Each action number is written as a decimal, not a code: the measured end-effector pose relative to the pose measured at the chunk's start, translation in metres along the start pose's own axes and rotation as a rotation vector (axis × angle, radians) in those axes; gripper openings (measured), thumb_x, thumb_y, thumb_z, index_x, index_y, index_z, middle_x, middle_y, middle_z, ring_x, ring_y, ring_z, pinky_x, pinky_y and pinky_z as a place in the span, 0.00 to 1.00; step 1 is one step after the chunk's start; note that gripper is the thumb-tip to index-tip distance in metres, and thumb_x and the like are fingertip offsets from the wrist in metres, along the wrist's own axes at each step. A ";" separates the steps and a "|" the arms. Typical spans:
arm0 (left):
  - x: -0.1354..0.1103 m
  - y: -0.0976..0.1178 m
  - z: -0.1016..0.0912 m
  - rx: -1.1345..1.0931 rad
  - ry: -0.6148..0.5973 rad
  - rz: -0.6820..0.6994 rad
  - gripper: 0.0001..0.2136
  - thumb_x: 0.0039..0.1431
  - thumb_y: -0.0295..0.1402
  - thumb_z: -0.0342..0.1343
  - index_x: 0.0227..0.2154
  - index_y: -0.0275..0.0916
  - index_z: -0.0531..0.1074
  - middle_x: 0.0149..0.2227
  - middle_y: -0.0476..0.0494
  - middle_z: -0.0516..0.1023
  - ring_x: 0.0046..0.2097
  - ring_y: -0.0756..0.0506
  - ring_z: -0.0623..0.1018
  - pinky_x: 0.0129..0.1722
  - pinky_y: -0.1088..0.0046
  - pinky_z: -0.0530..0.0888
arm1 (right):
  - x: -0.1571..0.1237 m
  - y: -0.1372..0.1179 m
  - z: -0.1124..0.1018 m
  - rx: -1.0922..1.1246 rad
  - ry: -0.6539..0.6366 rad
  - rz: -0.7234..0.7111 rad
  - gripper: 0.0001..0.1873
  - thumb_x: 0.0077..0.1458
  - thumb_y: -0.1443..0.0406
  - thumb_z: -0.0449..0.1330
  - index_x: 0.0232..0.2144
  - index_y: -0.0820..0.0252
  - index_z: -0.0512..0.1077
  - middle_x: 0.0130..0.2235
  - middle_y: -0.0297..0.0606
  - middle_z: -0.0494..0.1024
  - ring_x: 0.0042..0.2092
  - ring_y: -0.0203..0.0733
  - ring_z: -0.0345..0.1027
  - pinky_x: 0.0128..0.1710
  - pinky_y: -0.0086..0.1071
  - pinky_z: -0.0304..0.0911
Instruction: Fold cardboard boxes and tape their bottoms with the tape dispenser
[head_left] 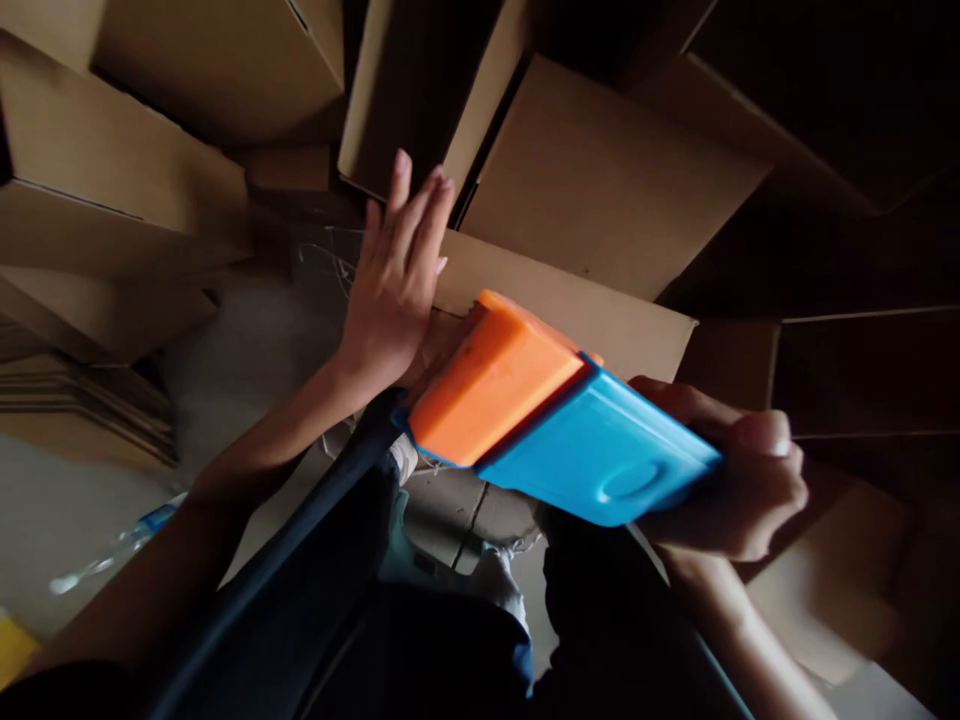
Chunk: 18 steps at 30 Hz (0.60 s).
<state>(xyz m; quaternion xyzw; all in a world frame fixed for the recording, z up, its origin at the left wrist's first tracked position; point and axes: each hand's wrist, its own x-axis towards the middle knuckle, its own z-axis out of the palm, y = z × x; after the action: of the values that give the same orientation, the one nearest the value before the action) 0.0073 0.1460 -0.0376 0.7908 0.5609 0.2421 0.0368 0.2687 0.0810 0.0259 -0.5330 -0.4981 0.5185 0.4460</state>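
Observation:
My right hand (731,480) is closed around the blue end of a blue and orange plastic tool (555,420), which looks like a tape dispenser. Its orange end points left toward a cardboard box (600,315) in front of me. My left hand (394,275) is flat with its fingers stretched out, pressed against the left edge of that box. My dark trouser legs and a pale shoe show below the tool.
Cardboard boxes are stacked all round: a large one (112,160) at the upper left, another (600,180) behind the middle, dark ones at the right. Flattened cardboard (67,390) lies at the left. A plastic bottle (127,540) lies on the pale floor.

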 end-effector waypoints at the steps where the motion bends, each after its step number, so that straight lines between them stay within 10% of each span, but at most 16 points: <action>1: 0.001 0.000 -0.002 -0.049 -0.021 0.043 0.25 0.80 0.37 0.30 0.72 0.37 0.55 0.71 0.37 0.64 0.76 0.40 0.53 0.73 0.49 0.57 | 0.001 -0.002 0.001 0.028 0.013 -0.005 0.27 0.67 0.51 0.47 0.19 0.55 0.64 0.19 0.34 0.62 0.19 0.38 0.52 0.19 0.37 0.44; 18: 0.001 0.002 -0.020 -0.192 -0.079 -0.035 0.23 0.81 0.41 0.34 0.65 0.37 0.66 0.65 0.42 0.74 0.69 0.44 0.69 0.70 0.61 0.66 | -0.001 0.000 0.004 0.091 0.207 0.056 0.28 0.61 0.45 0.56 0.18 0.55 0.72 0.19 0.33 0.70 0.20 0.39 0.60 0.22 0.35 0.56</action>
<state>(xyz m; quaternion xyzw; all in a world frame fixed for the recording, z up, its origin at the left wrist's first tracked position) 0.0005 0.1421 -0.0195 0.7828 0.5469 0.2625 0.1387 0.2646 0.0803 0.0261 -0.5766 -0.4101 0.4952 0.5041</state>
